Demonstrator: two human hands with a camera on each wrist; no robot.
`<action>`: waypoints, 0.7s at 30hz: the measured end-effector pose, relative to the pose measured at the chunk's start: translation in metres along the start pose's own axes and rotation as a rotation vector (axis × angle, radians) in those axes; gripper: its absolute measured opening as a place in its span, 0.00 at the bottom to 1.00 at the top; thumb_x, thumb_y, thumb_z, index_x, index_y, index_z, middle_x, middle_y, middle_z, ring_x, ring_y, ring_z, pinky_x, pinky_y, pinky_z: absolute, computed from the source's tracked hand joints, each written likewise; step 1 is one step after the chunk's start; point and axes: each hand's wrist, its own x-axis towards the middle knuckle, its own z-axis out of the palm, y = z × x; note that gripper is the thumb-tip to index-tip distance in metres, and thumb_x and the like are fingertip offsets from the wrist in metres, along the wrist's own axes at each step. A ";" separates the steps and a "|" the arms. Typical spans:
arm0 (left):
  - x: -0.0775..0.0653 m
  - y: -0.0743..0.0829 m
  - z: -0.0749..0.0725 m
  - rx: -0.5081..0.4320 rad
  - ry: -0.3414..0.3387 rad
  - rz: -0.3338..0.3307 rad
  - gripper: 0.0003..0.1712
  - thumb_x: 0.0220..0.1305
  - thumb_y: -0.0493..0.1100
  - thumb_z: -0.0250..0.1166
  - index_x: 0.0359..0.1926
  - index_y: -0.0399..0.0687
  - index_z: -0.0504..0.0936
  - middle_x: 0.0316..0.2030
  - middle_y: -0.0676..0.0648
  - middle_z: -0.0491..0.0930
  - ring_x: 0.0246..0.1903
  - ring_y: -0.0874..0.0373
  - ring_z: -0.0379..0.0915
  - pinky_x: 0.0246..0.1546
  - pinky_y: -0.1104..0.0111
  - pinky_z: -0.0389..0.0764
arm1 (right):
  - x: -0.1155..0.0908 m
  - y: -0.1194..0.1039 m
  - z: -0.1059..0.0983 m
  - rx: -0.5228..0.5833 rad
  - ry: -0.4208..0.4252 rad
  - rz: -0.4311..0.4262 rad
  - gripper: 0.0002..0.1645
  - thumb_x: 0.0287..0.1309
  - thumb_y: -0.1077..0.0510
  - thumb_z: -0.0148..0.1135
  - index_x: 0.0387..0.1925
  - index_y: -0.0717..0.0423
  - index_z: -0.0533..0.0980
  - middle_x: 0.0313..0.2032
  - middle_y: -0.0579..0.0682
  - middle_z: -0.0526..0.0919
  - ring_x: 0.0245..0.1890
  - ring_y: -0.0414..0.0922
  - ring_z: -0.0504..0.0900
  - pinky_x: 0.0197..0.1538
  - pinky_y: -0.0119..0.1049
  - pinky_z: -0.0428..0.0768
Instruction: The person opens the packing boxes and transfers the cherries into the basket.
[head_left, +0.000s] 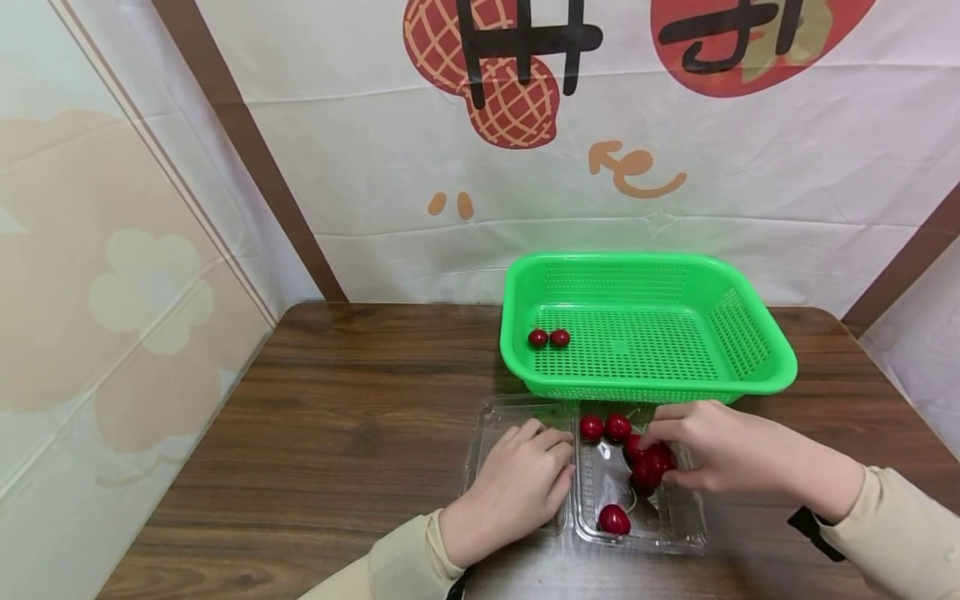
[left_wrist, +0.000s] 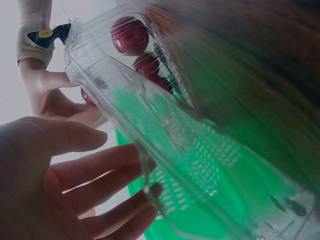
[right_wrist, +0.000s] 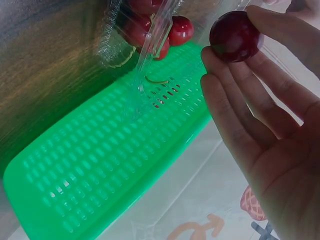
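Observation:
A clear plastic clamshell box lies opened flat, its cherry-filled half (head_left: 678,529) on the right and the other half (head_left: 495,417) on the left. Between thumb and fingertips, my right hand (head_left: 712,446) pinches a dark red cherry (right_wrist: 236,36) over the filled half. Several other cherries sit there, one cherry (head_left: 615,520) near the front edge with a stem. My left hand (head_left: 517,475) rests over the left half, its loosely bent fingers (left_wrist: 110,162) touching the plastic edge and its thumb apart.
Behind the box stands a green perforated basket (head_left: 645,386), with two cherries (head_left: 548,338) at its left inside. Under everything is a brown wooden table (head_left: 337,433). A printed cloth (head_left: 360,167) hangs behind the table.

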 end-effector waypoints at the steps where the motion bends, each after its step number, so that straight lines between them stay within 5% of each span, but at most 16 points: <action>1: 0.000 0.000 0.000 0.000 0.000 0.000 0.08 0.56 0.46 0.58 0.31 0.51 0.83 0.40 0.54 0.83 0.40 0.59 0.71 0.36 0.68 0.75 | 0.000 0.000 -0.001 -0.002 -0.002 0.001 0.18 0.37 0.56 0.70 0.37 0.51 0.80 0.34 0.39 0.79 0.32 0.32 0.77 0.33 0.29 0.81; 21: 0.000 0.000 0.001 0.003 0.000 -0.002 0.08 0.56 0.46 0.59 0.31 0.51 0.83 0.40 0.54 0.83 0.40 0.59 0.71 0.36 0.68 0.74 | 0.009 0.009 -0.017 -0.036 0.053 -0.030 0.18 0.38 0.56 0.70 0.36 0.46 0.79 0.34 0.38 0.78 0.24 0.27 0.70 0.26 0.25 0.76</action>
